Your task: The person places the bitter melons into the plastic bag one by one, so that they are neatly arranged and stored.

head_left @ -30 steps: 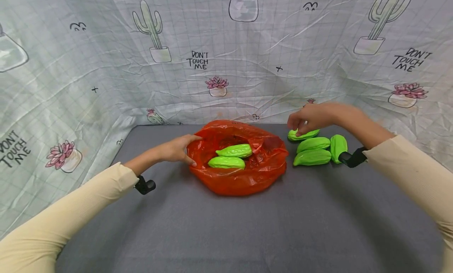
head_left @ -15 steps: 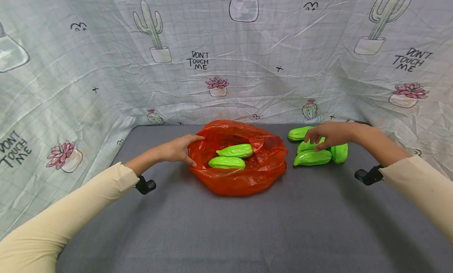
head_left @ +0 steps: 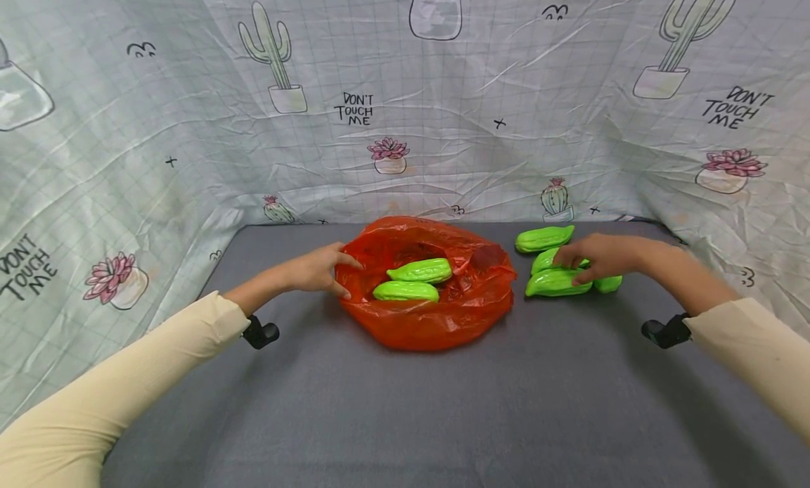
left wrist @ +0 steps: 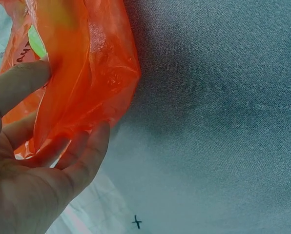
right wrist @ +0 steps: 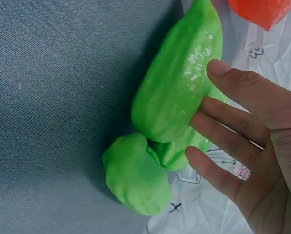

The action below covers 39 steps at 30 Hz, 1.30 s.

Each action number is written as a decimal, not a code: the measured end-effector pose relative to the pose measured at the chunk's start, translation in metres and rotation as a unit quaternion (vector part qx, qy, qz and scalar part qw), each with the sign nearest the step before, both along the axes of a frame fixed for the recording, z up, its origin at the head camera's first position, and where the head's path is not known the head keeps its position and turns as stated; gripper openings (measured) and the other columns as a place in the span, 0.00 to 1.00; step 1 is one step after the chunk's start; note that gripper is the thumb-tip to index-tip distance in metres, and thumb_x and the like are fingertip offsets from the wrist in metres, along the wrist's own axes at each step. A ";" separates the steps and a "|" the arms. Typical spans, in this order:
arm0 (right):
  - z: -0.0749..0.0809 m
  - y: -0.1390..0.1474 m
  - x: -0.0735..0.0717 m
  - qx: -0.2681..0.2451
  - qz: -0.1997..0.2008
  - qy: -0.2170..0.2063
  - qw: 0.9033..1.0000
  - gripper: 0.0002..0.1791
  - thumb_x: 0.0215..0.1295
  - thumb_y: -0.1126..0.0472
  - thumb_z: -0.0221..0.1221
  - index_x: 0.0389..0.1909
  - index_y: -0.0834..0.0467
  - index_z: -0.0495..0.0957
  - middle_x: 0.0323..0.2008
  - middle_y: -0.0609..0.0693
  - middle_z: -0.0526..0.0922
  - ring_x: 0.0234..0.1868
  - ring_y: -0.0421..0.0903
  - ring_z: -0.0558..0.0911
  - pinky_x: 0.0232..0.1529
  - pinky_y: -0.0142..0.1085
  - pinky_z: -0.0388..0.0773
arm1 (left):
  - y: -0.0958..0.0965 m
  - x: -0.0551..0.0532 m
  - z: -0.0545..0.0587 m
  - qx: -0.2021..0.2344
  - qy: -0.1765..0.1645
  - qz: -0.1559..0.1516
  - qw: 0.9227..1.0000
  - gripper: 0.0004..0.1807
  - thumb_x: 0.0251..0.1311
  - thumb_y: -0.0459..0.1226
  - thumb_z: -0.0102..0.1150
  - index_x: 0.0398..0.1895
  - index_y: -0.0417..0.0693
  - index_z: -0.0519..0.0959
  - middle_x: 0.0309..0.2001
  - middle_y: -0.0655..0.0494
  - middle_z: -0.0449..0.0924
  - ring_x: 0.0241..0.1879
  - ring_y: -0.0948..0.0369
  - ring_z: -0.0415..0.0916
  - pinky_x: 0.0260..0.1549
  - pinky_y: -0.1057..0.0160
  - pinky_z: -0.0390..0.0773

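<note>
A red plastic bag (head_left: 430, 326) lies with its mouth open in the middle of the table, two green ridged gourds (head_left: 420, 270) inside it. At its left rim my left hand (head_left: 313, 268) has thumb and fingers spread apart, touching the film; in the left wrist view the thumb rests against the film's edge. To the right of the bag, my right hand (head_left: 604, 254) reaches over a cluster of similar gourds, with thumb and fingers extended around the front gourd (right wrist: 177, 80). Firm contact cannot be told. The hand partly covers the right-hand gourd (head_left: 609, 284).
Another green gourd (head_left: 544, 239) lies at the back, behind the cluster. A grey cloth (head_left: 405, 418) covers the table. Printed fabric walls (head_left: 443, 171) stand close behind and along both sides.
My right hand has come away from the back gourd and moved forward and down over the front ones. The left index finger has dropped slightly at the bag's rim.
</note>
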State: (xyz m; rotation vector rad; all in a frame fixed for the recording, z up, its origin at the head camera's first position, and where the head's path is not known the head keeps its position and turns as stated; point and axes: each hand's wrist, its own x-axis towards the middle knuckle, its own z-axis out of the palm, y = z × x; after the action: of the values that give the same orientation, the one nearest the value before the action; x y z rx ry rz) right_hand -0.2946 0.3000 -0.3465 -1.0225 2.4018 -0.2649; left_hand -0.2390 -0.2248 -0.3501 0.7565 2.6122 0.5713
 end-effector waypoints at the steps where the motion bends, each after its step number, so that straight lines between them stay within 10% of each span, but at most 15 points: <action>1: -0.001 0.000 0.000 -0.002 0.004 0.004 1.000 0.26 0.65 0.56 0.69 0.60 0.62 0.76 0.50 0.51 0.83 0.52 0.57 0.82 0.52 0.55 0.79 | 0.000 0.000 0.000 -0.001 -0.001 0.003 1.000 0.33 0.56 0.36 0.75 0.64 0.32 0.76 0.66 0.33 0.66 0.63 0.41 0.66 0.62 0.42 0.71; 39: -0.016 -0.006 0.008 0.040 0.003 0.039 0.998 0.30 0.59 0.50 0.73 0.55 0.62 0.76 0.45 0.58 0.87 0.47 0.57 0.85 0.43 0.50 0.83 | 0.002 0.000 -0.003 0.005 0.036 0.022 0.999 0.41 0.54 0.33 0.75 0.68 0.24 0.67 0.64 0.31 0.68 0.59 0.43 0.71 0.60 0.46 0.74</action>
State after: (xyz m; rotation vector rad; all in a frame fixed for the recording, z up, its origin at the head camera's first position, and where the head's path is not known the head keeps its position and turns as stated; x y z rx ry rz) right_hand -0.2861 0.2945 -0.3622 -1.0216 2.4570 -0.1269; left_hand -0.2389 -0.2232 -0.3526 0.7381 2.7002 0.5791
